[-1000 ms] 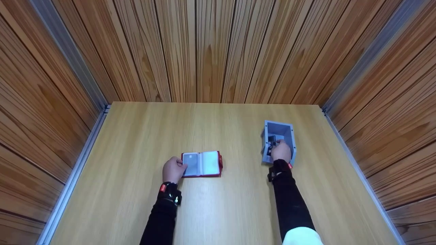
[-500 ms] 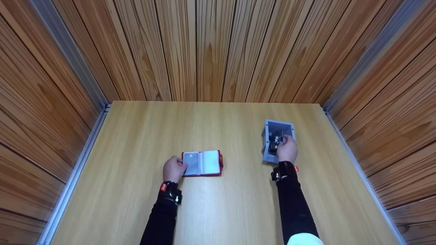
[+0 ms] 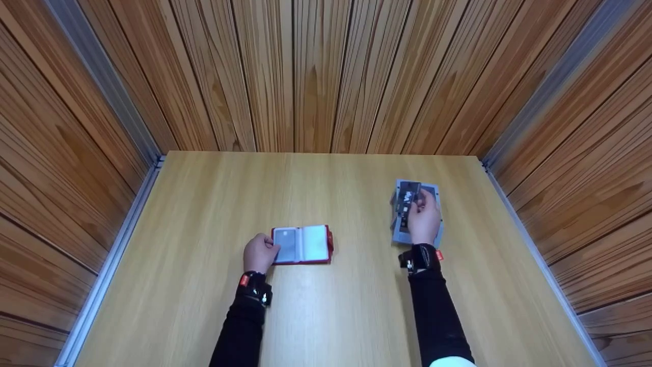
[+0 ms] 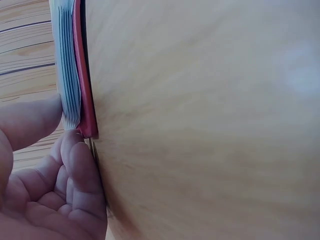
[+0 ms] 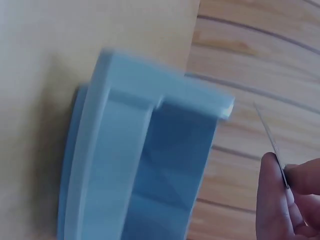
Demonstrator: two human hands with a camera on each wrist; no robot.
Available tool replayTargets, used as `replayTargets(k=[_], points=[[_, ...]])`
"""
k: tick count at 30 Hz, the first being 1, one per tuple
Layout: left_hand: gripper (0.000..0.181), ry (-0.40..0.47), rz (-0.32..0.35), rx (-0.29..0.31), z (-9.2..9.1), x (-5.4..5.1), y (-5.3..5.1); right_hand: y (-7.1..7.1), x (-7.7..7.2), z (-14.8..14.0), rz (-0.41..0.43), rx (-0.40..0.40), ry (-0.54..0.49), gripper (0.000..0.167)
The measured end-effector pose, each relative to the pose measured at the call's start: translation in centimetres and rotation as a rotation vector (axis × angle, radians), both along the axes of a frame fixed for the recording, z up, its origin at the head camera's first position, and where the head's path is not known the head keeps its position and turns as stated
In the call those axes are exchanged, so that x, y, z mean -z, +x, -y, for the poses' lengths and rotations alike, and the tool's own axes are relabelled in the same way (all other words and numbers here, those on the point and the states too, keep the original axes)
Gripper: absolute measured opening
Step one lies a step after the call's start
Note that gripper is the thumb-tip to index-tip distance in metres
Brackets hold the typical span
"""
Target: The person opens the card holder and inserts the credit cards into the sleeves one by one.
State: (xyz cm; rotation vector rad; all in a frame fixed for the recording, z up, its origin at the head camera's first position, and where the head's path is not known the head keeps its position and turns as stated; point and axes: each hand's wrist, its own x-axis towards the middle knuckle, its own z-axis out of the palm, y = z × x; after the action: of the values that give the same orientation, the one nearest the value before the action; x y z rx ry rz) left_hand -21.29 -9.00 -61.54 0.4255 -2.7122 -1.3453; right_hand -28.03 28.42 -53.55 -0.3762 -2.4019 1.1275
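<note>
In the head view, a red card holder (image 3: 314, 244) lies spread on the table, with clear plastic sleeves facing up. My left hand (image 3: 259, 254) pinches its left edge; the left wrist view shows the thumb on the stacked sleeves (image 4: 69, 70) and curled fingers by the red cover (image 4: 85, 80). A black card (image 3: 407, 201) with white "VIP" lettering is pinched between the thumb and fingers of my right hand (image 3: 425, 220), over the grey-blue bin (image 3: 441, 229). Edge-on, that thin card (image 5: 270, 134) appears above the bin's rim in the right wrist view.
The wooden table (image 3: 326, 316) is bordered by metal rails (image 3: 107, 270) at left and right. Wood-panelled walls (image 3: 326, 76) stand behind and on both sides. The bin's inside is mostly covered by the card and right hand in the head view.
My right hand has come up from inside the bin with the black card, which now shows its lettering above the rim. The left hand and card holder have stayed put.
</note>
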Motion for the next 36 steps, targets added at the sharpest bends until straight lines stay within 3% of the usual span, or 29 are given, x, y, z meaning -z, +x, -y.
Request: replayTargets(k=[7, 12, 20, 26, 33, 36], points=[[0.014, 0.027, 0.035, -0.012, -0.1, 0.1, -0.2, 0.5, 0.5, 3.3, -0.049, -0.078, -0.027, 0.043], [0.013, 0.025, 0.023, -0.009, 0.0, 0.2, -0.2, 0.7, 1.1, 5.6, -0.060, -0.147, -0.025, 0.042], [0.012, 0.011, -0.009, 0.000, 0.0, 0.1, 0.0, 1.4, 2.2, 9.2, -0.030, -0.237, 0.002, 0.042], [0.012, 0.012, -0.005, -0.002, 0.0, 0.1, 0.0, 1.8, 2.8, 11.6, 0.005, -0.288, -0.032, 0.043], [0.012, -0.019, -0.053, 0.000, 0.1, 0.3, 0.0, 2.9, 3.4, 14.4, 0.034, -0.396, -0.004, 0.043], [0.012, -0.013, -0.032, -0.003, 0.1, 0.1, -0.1, 3.3, 3.7, 15.5, 0.020, -0.450, 0.020, 0.042]])
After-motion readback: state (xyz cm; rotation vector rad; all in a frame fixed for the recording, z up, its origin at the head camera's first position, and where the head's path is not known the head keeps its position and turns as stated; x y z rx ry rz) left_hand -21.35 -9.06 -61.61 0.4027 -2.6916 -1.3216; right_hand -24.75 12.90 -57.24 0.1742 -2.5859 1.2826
